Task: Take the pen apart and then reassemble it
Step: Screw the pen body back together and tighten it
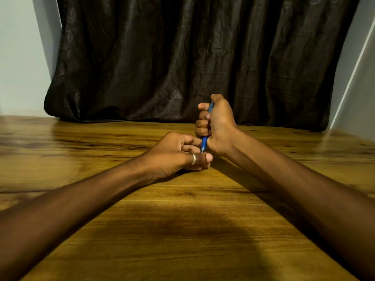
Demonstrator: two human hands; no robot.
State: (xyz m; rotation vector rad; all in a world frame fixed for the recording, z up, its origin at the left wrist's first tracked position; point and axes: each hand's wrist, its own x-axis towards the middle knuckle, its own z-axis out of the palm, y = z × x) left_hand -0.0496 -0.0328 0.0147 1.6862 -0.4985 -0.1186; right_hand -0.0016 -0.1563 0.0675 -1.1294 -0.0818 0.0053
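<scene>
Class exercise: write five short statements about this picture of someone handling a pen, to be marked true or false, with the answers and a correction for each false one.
1. The right hand grips the blue plastic pen in a fist. True.
2. The pen lies flat on the brown wooden table. False: it stands roughly upright, held between both hands.
3. The left hand pinches the pen's lower end. True.
4. A ring sits on the right hand. False: the silver ring is on the left hand's thumb.
5. A white curtain hangs behind the table. False: the crinkled curtain is dark brown.
</scene>
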